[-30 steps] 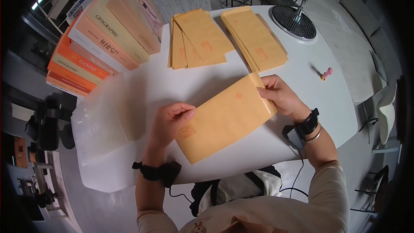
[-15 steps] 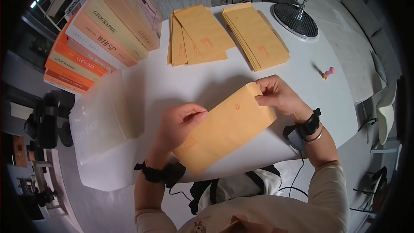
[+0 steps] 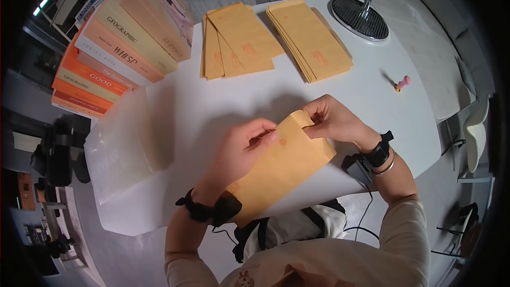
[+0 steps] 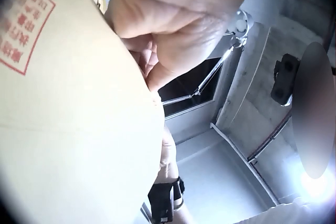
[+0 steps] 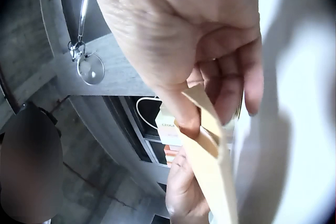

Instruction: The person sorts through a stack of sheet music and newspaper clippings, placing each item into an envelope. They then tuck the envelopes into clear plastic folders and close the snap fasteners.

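A tan paper envelope (image 3: 281, 175) with red printing slants over the near edge of the white table (image 3: 404, 127). My left hand (image 3: 241, 149) pinches its upper long edge between thumb and fingers. At its right end, my right hand (image 3: 337, 119) holds the open mouth. In the right wrist view the thumb (image 5: 181, 111) reaches into the opening of the envelope (image 5: 207, 174), and the other fingers lie on the outer side. The left wrist view shows the envelope's broad face (image 4: 79, 124) with a red printed box, running up to my left hand (image 4: 173, 29).
At the back lie a fanned stack of envelopes (image 3: 244, 37) and a neater stack (image 3: 311, 42). Upright books (image 3: 119, 37) stand at the left, beside a translucent plastic bag (image 3: 119, 154). A lamp base (image 3: 361, 18) and a pink-handled stamp (image 3: 404, 82) are at the right.
The envelope has shifted left and toward my body. My left hand has slid along its upper edge toward the right end, and my right thumb has gone into the mouth.
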A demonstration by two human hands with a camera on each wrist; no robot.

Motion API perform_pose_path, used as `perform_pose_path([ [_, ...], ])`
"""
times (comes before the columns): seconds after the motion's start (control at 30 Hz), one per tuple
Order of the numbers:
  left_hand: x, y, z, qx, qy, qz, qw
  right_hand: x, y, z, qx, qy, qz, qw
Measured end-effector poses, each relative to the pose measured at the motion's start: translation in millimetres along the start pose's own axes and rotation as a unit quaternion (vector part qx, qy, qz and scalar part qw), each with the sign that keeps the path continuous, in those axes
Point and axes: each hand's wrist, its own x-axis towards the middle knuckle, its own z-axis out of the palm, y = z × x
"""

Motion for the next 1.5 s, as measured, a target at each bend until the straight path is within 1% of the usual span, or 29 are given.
perform_pose_path([
  [0.07,3.9,-3.1,-0.7,0.005,-0.046,0.005,0.999,-2.3,-1.1,-5.2,0.015,-0.032,0.013,0.999],
  [0.17,5.4,-4.4,-0.6,0.013,-0.051,0.009,0.999,-4.0,-0.4,-14.6,0.012,-0.052,0.058,0.997],
  [0.27,4.3,-2.9,0.7,-0.007,-0.053,-0.004,0.999,-3.6,-4.5,-7.6,0.058,-0.047,0.032,0.997],
  [0.37,4.3,-4.1,0.6,0.010,-0.050,-0.005,0.999,-3.3,-8.4,-7.5,0.044,-0.057,0.020,0.997],
  [0.47,3.7,-4.1,2.1,-0.003,-0.054,-0.009,0.999,-2.8,-4.9,-1.4,0.056,-0.070,0.038,0.995],
  [0.57,4.6,-6.1,2.8,0.006,-0.051,0.002,0.999,-2.6,-8.5,2.6,0.045,-0.055,0.036,0.997],
  [0.67,5.8,-7.0,8.2,-0.021,-0.024,0.016,0.999,-0.7,-2.2,3.8,0.023,-0.038,0.021,0.999],
  [0.77,7.0,-8.5,9.4,-0.008,-0.026,0.019,0.999,0.9,-3.0,8.3,-0.003,-0.026,0.018,1.000],
  [0.87,9.0,-9.0,11.3,0.003,-0.030,0.015,0.999,1.9,-1.5,16.1,-0.068,-0.004,-0.002,0.998],
  [0.97,11.1,-10.2,13.0,0.014,-0.026,0.036,0.999,1.2,0.6,21.1,-0.081,0.024,-0.015,0.996],
  [1.07,12.0,-9.4,12.4,0.003,-0.019,0.023,1.000,-0.9,-1.8,24.5,-0.129,0.051,-0.036,0.990],
  [1.17,12.6,-1.8,8.3,0.001,0.014,0.020,1.000,0.2,5.4,20.4,-0.081,0.044,-0.039,0.995],
  [1.27,13.2,12.0,1.0,-0.021,0.093,0.043,0.994,-4.4,-4.8,15.8,-0.015,0.060,-0.041,0.997],
  [1.37,-2.8,45.3,-20.9,0.058,0.149,0.078,0.984,-11.0,-18.5,8.3,0.063,0.093,-0.094,0.989],
  [1.4,-8.2,47.9,-29.3,-0.029,0.134,0.167,0.976,-14.4,-19.5,2.9,0.088,0.101,-0.113,0.985],
  [1.43,-13.1,49.4,-37.5,-0.116,0.116,0.252,0.954,-14.9,-21.9,0.2,0.096,0.119,-0.128,0.980],
  [1.5,-15.0,52.8,-56.2,-0.032,0.157,0.264,0.951,-14.2,-25.2,-4.2,0.114,0.150,-0.156,0.970],
])
